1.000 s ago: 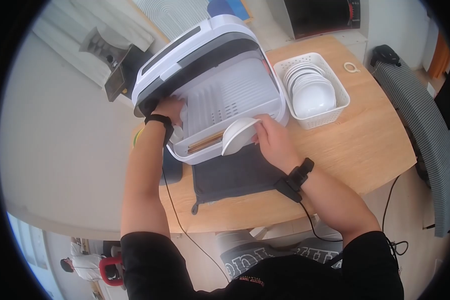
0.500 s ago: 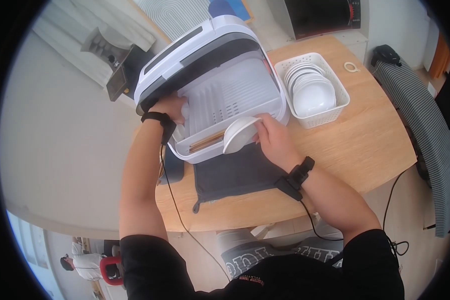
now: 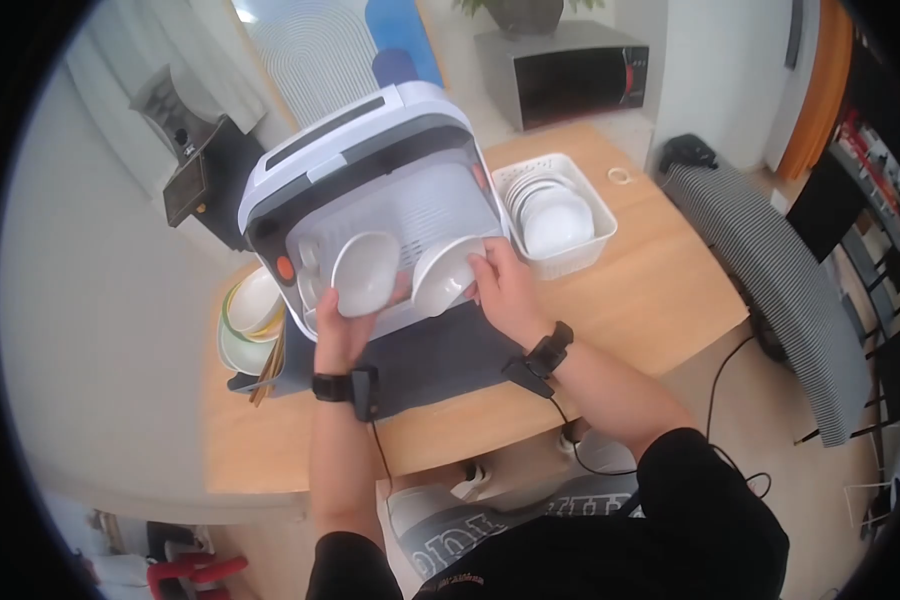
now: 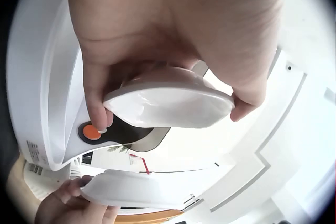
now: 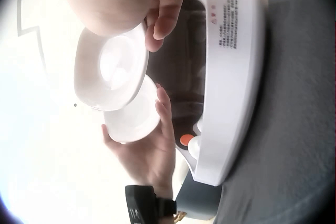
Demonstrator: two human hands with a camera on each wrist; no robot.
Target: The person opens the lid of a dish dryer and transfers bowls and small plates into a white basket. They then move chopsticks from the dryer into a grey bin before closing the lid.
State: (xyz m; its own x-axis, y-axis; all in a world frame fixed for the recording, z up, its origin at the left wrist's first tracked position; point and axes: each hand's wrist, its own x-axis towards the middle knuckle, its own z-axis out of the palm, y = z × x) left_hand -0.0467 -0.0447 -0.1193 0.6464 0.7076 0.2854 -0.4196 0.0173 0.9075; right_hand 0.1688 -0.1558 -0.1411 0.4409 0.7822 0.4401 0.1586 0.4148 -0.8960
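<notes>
My left hand (image 3: pixel 342 332) grips a white bowl (image 3: pixel 366 272) by its sides, thumb at the rim, its inside facing me. In the left wrist view that bowl (image 4: pixel 170 106) spans from thumb to fingers. My right hand (image 3: pixel 507 288) pinches the rim of a second white bowl (image 3: pixel 446 280), tilted, just to the right of the first. The right wrist view has this second bowl (image 5: pixel 111 69) partly overlapping the left hand's bowl (image 5: pixel 134 120). Behind both stands a white dish box (image 3: pixel 410 100) with its dark lid raised and a ribbed rack inside.
A white basket (image 3: pixel 610 228) of stacked plates and bowls stands right of the box. Left of it are nested bowls (image 3: pixel 254 303) and chopsticks (image 3: pixel 270 372). A dark grey mat (image 3: pixel 430 362) lies in front; a tape ring (image 3: pixel 619 176) lies at the back right.
My left hand has come out of the box's left side and now holds a bowl beside the other. The right hand keeps its bowl, turned more inside-up. The head view has shifted, showing the nested bowls.
</notes>
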